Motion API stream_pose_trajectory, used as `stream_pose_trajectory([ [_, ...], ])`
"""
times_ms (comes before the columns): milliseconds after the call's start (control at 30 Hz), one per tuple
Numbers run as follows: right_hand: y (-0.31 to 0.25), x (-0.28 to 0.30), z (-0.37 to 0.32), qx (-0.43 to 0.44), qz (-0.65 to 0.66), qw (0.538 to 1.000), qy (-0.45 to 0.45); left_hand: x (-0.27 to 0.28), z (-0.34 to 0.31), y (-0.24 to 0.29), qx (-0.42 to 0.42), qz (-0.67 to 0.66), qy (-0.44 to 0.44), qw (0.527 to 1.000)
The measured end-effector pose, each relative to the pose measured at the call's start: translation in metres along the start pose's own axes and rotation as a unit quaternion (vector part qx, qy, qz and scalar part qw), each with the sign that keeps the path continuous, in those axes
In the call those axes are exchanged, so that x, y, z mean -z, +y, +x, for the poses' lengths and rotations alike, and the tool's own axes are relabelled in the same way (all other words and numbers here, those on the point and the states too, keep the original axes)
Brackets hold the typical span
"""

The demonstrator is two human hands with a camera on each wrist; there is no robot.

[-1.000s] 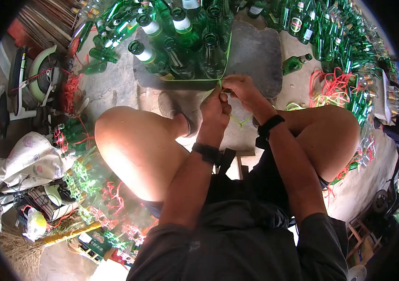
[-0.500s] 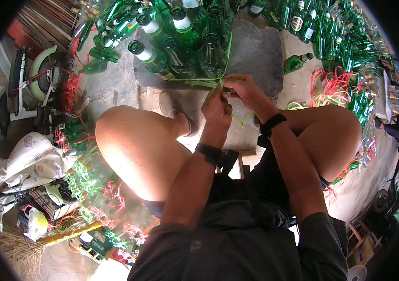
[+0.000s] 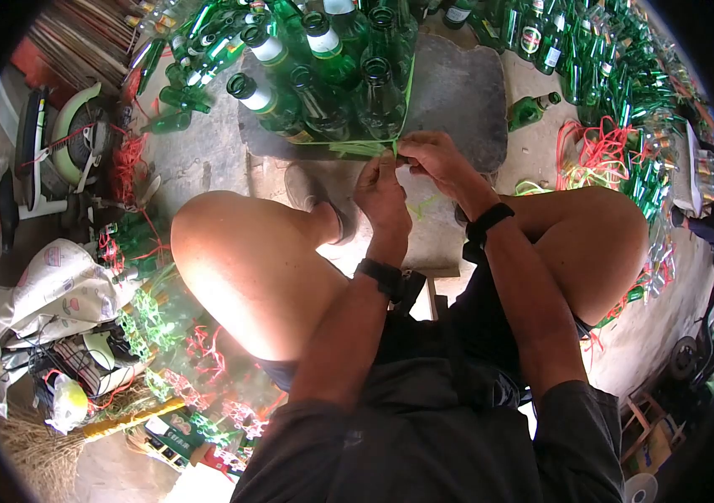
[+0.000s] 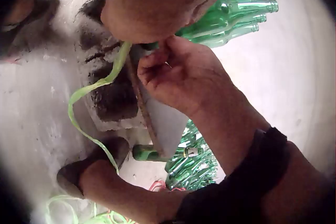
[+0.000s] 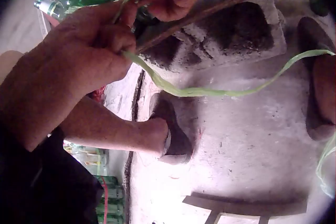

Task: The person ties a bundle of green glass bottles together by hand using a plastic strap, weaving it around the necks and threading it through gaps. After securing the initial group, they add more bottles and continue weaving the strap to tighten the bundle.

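Several green glass bottles (image 3: 319, 109) stand upright in a bunch on a dark board (image 3: 462, 105), with a light green plastic strip (image 3: 349, 144) running round them. At the bunch's near corner, my left hand (image 3: 384, 197) pinches the strip between thumb and fingers. My right hand (image 3: 442, 166) pinches it just beside, the two hands' fingertips close together. From the curled fingers of the left hand (image 5: 89, 58), a loose tail of strip (image 5: 210, 92) sags over the floor in the right wrist view. The exact crossing of the strip is hidden by the fingers.
Many more green bottles (image 3: 608, 67) are heaped at the right, and one lies on its side (image 3: 533, 111) beside the board. Red twine (image 3: 596, 155) lies tangled on the floor. My bent knees (image 3: 240, 260) flank the work. A fan (image 3: 72, 138) stands at the left.
My left hand has turned and shifted slightly left and down, its thumb now pointing up along the strip. The right hand stays almost in place. The bottles have not moved.
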State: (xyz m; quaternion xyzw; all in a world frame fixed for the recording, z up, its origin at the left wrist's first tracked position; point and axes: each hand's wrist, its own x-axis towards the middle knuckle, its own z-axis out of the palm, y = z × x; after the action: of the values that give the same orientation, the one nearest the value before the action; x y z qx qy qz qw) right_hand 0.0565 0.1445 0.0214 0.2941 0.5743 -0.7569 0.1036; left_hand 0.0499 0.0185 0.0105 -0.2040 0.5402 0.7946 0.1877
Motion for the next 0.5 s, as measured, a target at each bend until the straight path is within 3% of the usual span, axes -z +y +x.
stream_pose_trajectory([
  [133,-0.002,0.0,-0.002,-0.004,-0.019,1.0,0.012,0.002,0.006,-0.009,-0.087,0.037,0.009,0.995],
  [200,0.0,0.0,-0.002,0.0,-0.019,1.0,0.009,0.002,0.006,-0.009,-0.185,0.055,-0.012,0.981],
  [333,0.001,0.0,-0.003,0.012,-0.003,1.0,0.004,0.002,0.004,-0.002,-0.24,0.115,-0.021,0.964],
  [433,0.004,0.003,0.001,0.015,0.003,1.0,0.002,0.002,0.008,-0.001,-0.286,0.171,-0.023,0.943],
  [500,0.009,0.004,0.003,0.02,0.003,1.0,0.0,0.004,0.009,0.003,-0.359,0.222,-0.061,0.904],
])
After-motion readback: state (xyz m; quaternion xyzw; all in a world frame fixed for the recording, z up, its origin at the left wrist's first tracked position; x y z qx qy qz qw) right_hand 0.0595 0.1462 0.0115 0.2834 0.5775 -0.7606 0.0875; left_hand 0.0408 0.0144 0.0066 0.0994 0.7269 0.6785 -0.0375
